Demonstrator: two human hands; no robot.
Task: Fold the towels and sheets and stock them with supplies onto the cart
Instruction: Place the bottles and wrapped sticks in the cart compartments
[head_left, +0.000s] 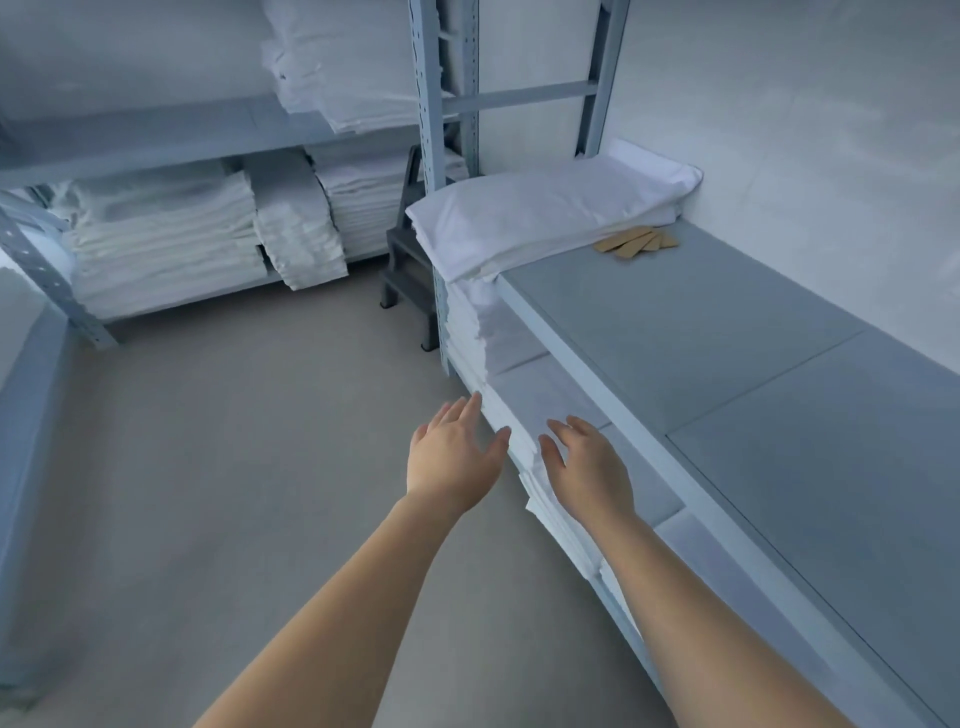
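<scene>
A stack of folded white sheets (506, 400) lies on the lower shelf of the grey rack on the right, its edges sticking out toward the floor. My left hand (452, 457) reaches forward with straight fingers, just left of the stack's outer edge. My right hand (587, 467) hovers over the stack with fingers spread and holds nothing. More folded white linen (545, 218) sits on the far end of the rack's top shelf (727, 322).
Several tan flat pieces (636, 244) lie on the top shelf beside the linen. A second rack (171, 244) at the back left holds piles of folded white linen. A dark step stool (410, 270) stands between the racks. Grey floor (234, 441) lies to the left.
</scene>
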